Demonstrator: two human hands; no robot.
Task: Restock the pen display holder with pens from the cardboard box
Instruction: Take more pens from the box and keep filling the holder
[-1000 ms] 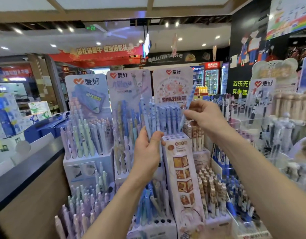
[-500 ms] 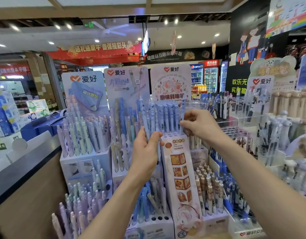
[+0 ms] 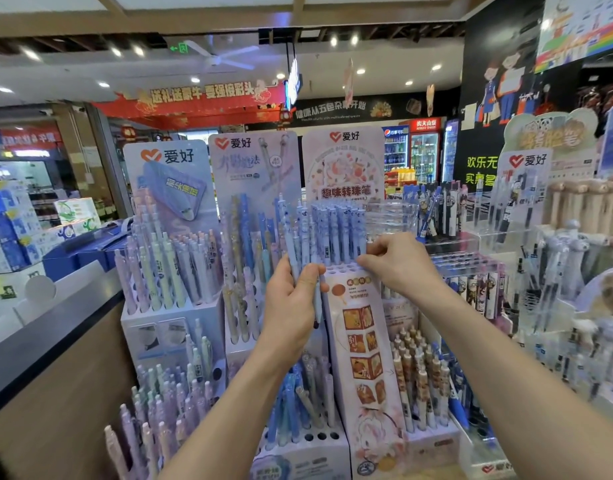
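The pen display holder [image 3: 362,344] is a tall pink-and-white stand with a row of holes on top, in the middle of the head view. Several blue-and-white pens [image 3: 336,230] stand upright in its top row. My left hand [image 3: 291,306] is just left of the holder and grips a bundle of matching pens [image 3: 295,237], held upright. My right hand [image 3: 402,265] is at the right end of the top row, its fingertips pinched on the lower part of a pen there. No cardboard box is in view.
Other full pen displays stand to the left [image 3: 166,271] and between [image 3: 249,237]. Clear acrylic racks of pens [image 3: 471,282] crowd the right side. A dark-topped wooden counter [image 3: 38,341] runs along the left. More pens fill the lower tiers [image 3: 419,375].
My right hand has come down from head height with one pen and lowered it into the right end of the holder's top row. My left hand has kept its bundle in place.
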